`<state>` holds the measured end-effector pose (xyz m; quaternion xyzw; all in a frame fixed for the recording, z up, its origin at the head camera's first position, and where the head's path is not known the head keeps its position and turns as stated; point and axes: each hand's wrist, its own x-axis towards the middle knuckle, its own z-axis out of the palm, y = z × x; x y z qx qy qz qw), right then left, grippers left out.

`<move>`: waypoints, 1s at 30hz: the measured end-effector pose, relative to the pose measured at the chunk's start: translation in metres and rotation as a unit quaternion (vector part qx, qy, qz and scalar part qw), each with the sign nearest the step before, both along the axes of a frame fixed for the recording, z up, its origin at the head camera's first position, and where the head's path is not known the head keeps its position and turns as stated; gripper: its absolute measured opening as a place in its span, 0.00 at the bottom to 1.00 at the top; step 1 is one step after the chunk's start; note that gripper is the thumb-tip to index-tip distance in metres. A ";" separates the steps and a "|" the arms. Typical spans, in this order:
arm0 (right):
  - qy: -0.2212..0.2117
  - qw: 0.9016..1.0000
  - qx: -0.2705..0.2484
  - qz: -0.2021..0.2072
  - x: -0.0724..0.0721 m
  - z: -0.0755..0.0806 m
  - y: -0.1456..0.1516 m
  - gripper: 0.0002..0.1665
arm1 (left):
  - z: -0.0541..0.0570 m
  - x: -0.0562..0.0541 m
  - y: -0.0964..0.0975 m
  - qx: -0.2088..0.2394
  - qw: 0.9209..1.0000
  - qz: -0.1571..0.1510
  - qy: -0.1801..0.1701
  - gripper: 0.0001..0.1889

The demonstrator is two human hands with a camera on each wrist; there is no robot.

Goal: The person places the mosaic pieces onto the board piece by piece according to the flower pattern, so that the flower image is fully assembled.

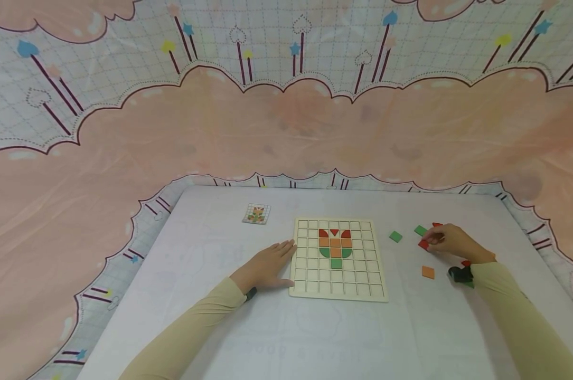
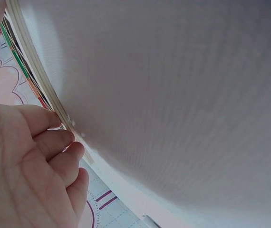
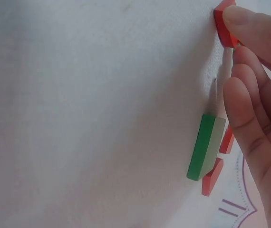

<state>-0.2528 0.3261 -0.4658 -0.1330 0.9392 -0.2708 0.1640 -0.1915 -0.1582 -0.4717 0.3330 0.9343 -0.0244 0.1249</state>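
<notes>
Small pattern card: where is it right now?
In the head view, the small pattern card lies on the white table, just left of the gridded board's far-left corner and beyond the left hand.

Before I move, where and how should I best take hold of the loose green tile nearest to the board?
Probably pinch two opposite straight edges of the green tile, coming from above: it lies flat on the table and apart from the board, leaving those edges free.
</notes>
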 end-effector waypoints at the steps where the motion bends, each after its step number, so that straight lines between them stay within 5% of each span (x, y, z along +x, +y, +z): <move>1: 0.000 1.000 0.001 -0.001 0.000 0.000 -0.001 0.16 | 0.000 0.000 0.000 0.000 1.000 0.000 -0.001 0.48; 11: 0.002 1.000 0.009 -0.017 -0.002 -0.005 -0.004 0.21 | 0.000 0.001 -0.001 -0.001 1.000 -0.005 0.006 0.48; 30: 0.008 1.000 0.007 -0.010 -0.002 -0.003 -0.010 0.11 | 0.001 0.002 -0.001 0.018 1.000 -0.008 -0.004 0.47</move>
